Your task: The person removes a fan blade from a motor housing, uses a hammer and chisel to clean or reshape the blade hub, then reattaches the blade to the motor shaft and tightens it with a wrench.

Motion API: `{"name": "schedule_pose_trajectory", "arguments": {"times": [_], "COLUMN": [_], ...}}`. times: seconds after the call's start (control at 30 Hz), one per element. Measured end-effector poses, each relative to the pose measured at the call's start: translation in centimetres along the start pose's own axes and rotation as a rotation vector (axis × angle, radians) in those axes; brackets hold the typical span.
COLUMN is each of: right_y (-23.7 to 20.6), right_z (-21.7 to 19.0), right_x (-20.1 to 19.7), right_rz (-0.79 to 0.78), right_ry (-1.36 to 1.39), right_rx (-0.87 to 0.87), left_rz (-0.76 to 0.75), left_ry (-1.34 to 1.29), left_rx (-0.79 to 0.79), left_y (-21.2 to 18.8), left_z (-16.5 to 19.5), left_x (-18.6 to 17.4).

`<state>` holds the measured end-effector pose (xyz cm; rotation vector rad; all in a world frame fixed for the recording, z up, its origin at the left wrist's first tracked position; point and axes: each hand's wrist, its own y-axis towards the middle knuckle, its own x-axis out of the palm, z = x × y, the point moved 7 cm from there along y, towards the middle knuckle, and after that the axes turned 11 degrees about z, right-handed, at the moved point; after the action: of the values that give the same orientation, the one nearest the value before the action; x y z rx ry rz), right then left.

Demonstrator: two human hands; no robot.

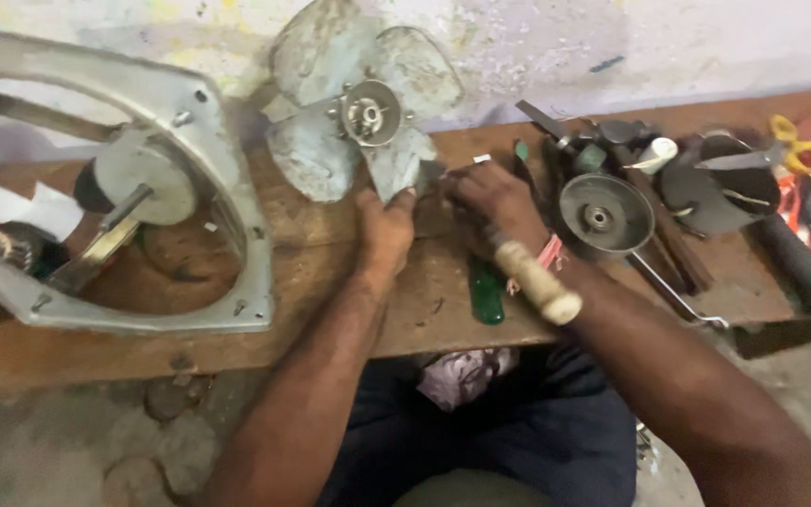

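A dusty grey fan blade assembly (359,103) with a round metal hub stands tilted against the wall on a wooden bench (330,310). My left hand (385,230) presses against its lowest blade. My right hand (495,202) is closed around a tool with a pale wooden handle (539,282); the handle sticks back toward me and the tool's head is hidden near the blade's edge. A green-handled screwdriver (487,296) lies under my right wrist.
A square metal fan frame (194,169) with its motor lies at the left. A round metal cap (603,214), a black motor part (720,188), yellow-handled scissors (795,150) and several small tools crowd the right end. The bench's front edge runs along my lap.
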<state>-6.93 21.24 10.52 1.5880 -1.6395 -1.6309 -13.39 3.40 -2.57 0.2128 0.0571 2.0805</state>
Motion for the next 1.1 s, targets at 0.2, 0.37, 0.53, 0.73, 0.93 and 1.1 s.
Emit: {"name": "schedule_pose_trajectory", "arguments": {"times": [0.2,0.37,0.53,0.73,0.93,1.1], "right_y": [0.0,0.3,0.1,0.2,-0.1,-0.1], "right_z": [0.2,0.4,0.1,0.9,1.1,1.7], "right_x": [-0.3,-0.3,-0.1,0.0,-0.1,-0.1], "right_rz": [-0.006,0.001,-0.025,-0.027,-0.024,-0.016], "right_ry": [-0.001,0.019,-0.007,0.031,0.061,0.029], "right_rx": [0.033,0.054,-0.034,0.011,0.005,0.050], "left_rz": [-0.069,-0.082,-0.120,-0.085,-0.141,-0.107], "left_ry": [-0.063,0.023,-0.101,0.016,0.008,0.019], "left_rx": [0.143,0.090,0.143,0.079,0.113,0.090], "left_y": [-0.3,-0.2,-0.6,0.1,0.2,0.4], "left_z": [1.3,1.2,1.7,0.3,0.0,-0.9], "left_x": [0.4,0.5,0.5,0.4,0.3,0.6]}}
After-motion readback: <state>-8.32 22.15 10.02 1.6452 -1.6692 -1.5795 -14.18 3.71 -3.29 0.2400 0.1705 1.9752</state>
